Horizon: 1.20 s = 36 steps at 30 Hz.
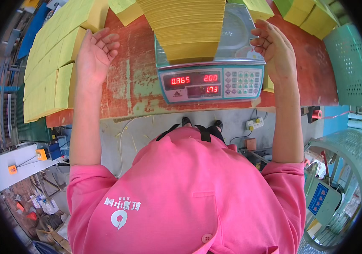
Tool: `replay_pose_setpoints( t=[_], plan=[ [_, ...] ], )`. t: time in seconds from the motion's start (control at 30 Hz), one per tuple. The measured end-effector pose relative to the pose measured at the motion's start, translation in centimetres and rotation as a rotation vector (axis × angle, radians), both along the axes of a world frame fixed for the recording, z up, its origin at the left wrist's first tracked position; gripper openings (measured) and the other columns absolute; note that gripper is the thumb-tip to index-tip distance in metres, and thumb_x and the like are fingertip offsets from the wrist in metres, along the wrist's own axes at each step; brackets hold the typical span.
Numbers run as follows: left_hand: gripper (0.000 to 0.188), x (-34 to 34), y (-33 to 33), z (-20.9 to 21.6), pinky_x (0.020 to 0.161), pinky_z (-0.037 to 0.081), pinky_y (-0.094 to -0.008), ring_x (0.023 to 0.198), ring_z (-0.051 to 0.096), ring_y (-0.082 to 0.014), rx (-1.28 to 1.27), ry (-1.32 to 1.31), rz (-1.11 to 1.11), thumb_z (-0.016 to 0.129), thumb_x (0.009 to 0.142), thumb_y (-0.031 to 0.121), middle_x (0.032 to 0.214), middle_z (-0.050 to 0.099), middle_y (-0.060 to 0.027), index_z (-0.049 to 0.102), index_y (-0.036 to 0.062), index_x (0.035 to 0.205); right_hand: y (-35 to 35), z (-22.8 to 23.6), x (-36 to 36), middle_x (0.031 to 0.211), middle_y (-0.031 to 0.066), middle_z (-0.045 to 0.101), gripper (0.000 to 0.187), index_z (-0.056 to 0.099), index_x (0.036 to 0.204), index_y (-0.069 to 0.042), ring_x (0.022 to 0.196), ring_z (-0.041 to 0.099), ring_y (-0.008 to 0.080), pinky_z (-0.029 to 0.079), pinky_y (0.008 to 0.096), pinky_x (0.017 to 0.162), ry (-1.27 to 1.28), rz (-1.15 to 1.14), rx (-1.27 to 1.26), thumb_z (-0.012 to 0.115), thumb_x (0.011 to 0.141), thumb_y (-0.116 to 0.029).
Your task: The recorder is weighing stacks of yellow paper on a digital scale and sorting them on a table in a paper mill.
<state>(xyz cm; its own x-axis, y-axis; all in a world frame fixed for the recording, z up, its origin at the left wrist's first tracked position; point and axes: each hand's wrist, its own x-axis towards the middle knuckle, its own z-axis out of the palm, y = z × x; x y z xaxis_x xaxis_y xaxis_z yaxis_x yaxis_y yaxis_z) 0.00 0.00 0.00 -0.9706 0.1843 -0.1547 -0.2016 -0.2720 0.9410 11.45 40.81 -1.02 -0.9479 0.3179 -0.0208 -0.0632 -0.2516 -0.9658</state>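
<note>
A tall stack of yellow paper sheets [185, 31] stands on the pan of a digital weighing scale [249, 61]. The scale has a teal-edged body, red lit digits and a keypad on its front. My left hand [97, 53] is raised to the left of the scale, beside the rows of yellow paper stacks [49, 76]. Its fingers are loosely bent and apart, with nothing in them. On the other side, my right hand [276, 53] hovers by the scale's right edge, its fingers half curled and holding nothing visible. Neither hand touches the stack on the scale.
Everything rests on a worn red table [126, 76] with chipped paint. More yellow stacks [306, 17] sit at its far right, beside a perforated green metal panel [352, 63]. A power strip [254, 123] lies below the table. A green machine [323, 199] stands at lower right.
</note>
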Motion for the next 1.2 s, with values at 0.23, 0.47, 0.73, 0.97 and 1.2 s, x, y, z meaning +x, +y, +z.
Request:
replay_pose_setpoints(
  t=[0.23,0.47,0.73,0.97,1.2],
  plan=[
    [0.035,1.9,3.8,2.9,0.069,0.051,-0.0294,0.081,0.065,-0.0195,-0.110,0.221,0.144,0.044,0.103,0.028,0.097,0.067,-0.0162,0.056,-0.0029,0.113,0.7,-0.6,0.7,0.097,0.0091,0.068,0.030,0.063,0.120,0.000,0.080,0.064,0.0148,0.050,0.0266,0.072,0.014,-0.030,-0.018,0.052,0.100,-0.020],
    [0.017,10.3,12.2,6.3,0.072,0.052,-0.0301,0.080,0.065,-0.0187,-0.505,1.272,-0.075,0.059,0.090,-0.003,0.094,0.067,-0.0125,0.062,-0.0019,0.106,2.2,-0.3,4.4,0.091,0.0092,0.067,0.024,0.064,0.112,0.001,0.076,0.063,0.0160,0.049,0.0273,0.068,0.239,-0.260,-0.116,0.052,0.097,-0.013],
    [0.021,14.8,31.1,-2.0,0.085,0.051,-0.0399,0.101,0.062,-0.0323,-0.584,1.363,-0.749,0.073,0.077,0.005,0.109,0.063,-0.0158,0.063,0.0002,0.095,4.9,-7.3,17.0,0.087,0.0074,0.062,0.022,0.062,0.112,0.001,0.078,0.059,0.0166,0.048,0.0297,0.069,0.101,-0.674,-0.374,0.049,0.098,-0.010],
    [0.038,14.1,40.7,-7.1,0.090,0.049,-0.0428,0.106,0.057,-0.0362,-1.072,1.256,-0.838,0.079,0.071,0.014,0.111,0.059,-0.0175,0.058,0.0012,0.100,7.9,-11.6,26.5,0.085,0.0051,0.063,0.022,0.063,0.111,0.000,0.073,0.060,0.0163,0.049,0.0279,0.068,-0.022,-0.872,-0.515,0.049,0.098,-0.011],
    [0.025,14.1,41.7,-7.9,0.083,0.049,-0.0433,0.100,0.057,-0.0342,-1.061,1.343,-0.770,0.075,0.073,0.009,0.106,0.059,-0.0139,0.058,0.0040,0.091,11.0,-12.8,28.0,0.085,0.0045,0.064,0.020,0.064,0.109,-0.002,0.071,0.061,0.0157,0.049,0.0272,0.066,-0.030,-0.836,-0.565,0.050,0.099,-0.013]
  ],
)
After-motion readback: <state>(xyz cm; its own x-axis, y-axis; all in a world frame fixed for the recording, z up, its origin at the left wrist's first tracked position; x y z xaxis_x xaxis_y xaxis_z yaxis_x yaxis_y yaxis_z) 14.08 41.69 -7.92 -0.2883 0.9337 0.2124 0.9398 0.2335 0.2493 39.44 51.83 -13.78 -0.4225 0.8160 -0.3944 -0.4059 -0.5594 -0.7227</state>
